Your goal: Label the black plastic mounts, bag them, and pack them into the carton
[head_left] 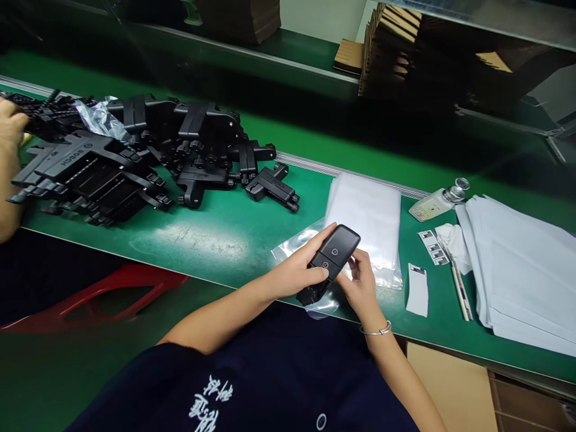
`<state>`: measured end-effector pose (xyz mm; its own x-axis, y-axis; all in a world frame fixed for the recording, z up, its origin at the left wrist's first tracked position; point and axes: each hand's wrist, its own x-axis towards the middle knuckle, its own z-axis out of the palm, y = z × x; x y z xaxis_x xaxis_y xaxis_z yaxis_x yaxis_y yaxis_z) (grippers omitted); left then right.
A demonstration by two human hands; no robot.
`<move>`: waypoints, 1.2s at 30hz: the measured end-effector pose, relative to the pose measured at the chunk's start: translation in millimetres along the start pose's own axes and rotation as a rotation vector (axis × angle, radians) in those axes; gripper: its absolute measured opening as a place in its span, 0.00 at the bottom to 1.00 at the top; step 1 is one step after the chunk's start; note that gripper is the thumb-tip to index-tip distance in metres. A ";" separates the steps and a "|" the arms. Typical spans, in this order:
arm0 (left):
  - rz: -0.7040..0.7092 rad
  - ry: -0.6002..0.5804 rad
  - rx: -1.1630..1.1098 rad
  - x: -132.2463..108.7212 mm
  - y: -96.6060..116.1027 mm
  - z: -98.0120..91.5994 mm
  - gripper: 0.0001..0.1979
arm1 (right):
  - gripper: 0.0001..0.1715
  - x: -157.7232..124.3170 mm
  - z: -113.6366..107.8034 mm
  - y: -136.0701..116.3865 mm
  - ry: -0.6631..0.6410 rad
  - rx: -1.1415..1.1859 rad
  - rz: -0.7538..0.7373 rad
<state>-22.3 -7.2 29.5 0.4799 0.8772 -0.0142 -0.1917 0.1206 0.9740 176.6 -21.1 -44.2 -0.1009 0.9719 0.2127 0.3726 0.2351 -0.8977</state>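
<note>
A small black plastic device (333, 255) with two round buttons on its face is held over the front edge of the green table (216, 240). My left hand (299, 270) is closed around its left side, thumb on the lower button. My right hand (360, 285), wearing a thin bracelet, grips its right lower side with curled fingers. Under the hands lies a clear plastic bag (292, 246); a stack of clear bags (366, 219) lies just behind.
A pile of black plastic parts (135, 156) covers the table's left, where another person's hand (11, 129) reaches in. On the right are label strips (432, 247), a white slip (417, 290), a small bottle (438, 201), stacked white sheets (526, 270). Cardboard stacks (396, 42) stand behind.
</note>
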 end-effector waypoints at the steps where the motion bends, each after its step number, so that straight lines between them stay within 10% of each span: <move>1: 0.012 0.003 0.052 -0.3 1.9 -0.4 0.42 | 0.24 3.0 1.7 0.6 -0.008 0.010 -0.003; 27: -0.111 0.158 0.199 3.7 22.3 0.5 0.41 | 0.22 17.0 20.1 -7.1 -0.104 0.183 0.074; 36: -0.034 0.132 0.306 1.5 11.7 -16.2 0.40 | 0.23 23.3 -5.0 -18.2 -0.045 -0.242 -0.114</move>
<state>-37.7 3.0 37.2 0.3624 0.9302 -0.0577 0.0984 0.0233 0.9949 172.1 -2.7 -21.0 -0.1941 0.9387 0.2850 0.5656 0.3444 -0.7493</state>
